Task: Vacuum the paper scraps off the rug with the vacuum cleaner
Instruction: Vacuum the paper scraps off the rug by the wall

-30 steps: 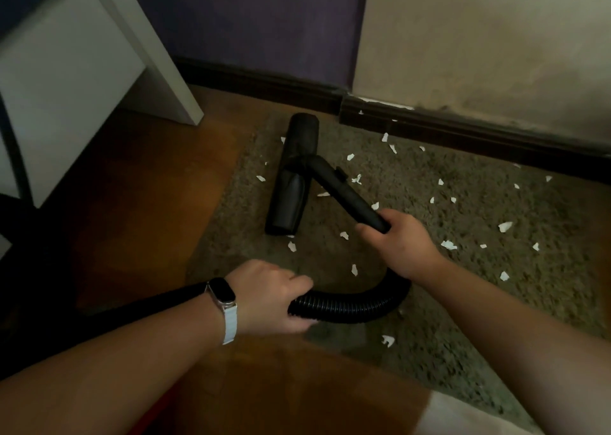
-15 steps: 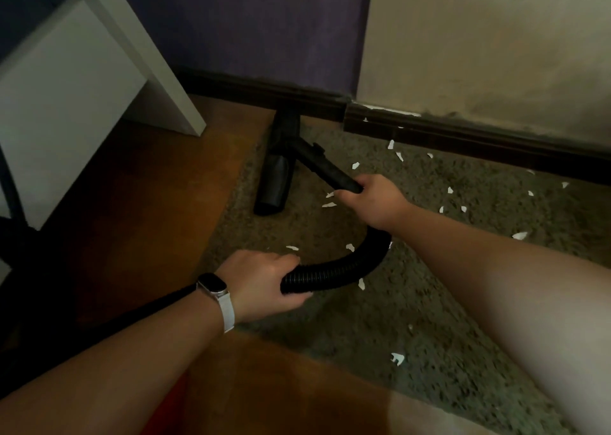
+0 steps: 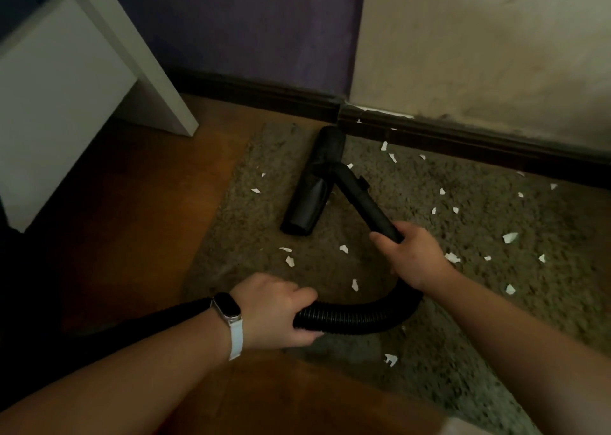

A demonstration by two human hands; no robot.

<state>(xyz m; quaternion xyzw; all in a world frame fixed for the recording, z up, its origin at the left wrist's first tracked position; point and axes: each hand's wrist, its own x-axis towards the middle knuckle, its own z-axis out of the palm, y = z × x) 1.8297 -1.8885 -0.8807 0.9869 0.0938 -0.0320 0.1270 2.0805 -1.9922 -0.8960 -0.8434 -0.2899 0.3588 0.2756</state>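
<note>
At the centre of the frame, the vacuum's black floor head [image 3: 312, 186] lies flat on the rug [image 3: 463, 319], its far end close to the skirting board [image 3: 463, 142]. The right hand [image 3: 413, 256] is curled round the rigid wand [image 3: 362, 201] where it meets the hose; the left hand [image 3: 274, 315] wraps the ribbed hose [image 3: 357, 317] at lower centre. The wand looks stiff and light, good for steering. The hose looks bendy and likely to sag, so it wants support. White paper scraps [image 3: 510, 237] dot the pile, mostly right of the head, and seem light enough to lift easily.
</note>
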